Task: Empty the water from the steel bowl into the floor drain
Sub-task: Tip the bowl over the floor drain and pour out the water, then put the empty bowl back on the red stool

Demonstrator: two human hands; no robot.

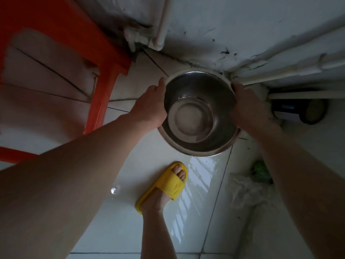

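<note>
A round steel bowl hangs over the tiled floor near the corner of the wall. My left hand grips its left rim and my right hand grips its right rim. The bowl's mouth faces me, tipped slightly away toward the wall. Its inside looks dim, and I cannot tell how much water it holds. The floor drain is hidden, perhaps behind the bowl. The white tile just below the bowl shines wet.
A red plastic stool stands at the left. White pipes run along the wall and corner. A dark cylindrical container lies at the right. A crumpled plastic bag sits lower right. My foot in a yellow slipper is below the bowl.
</note>
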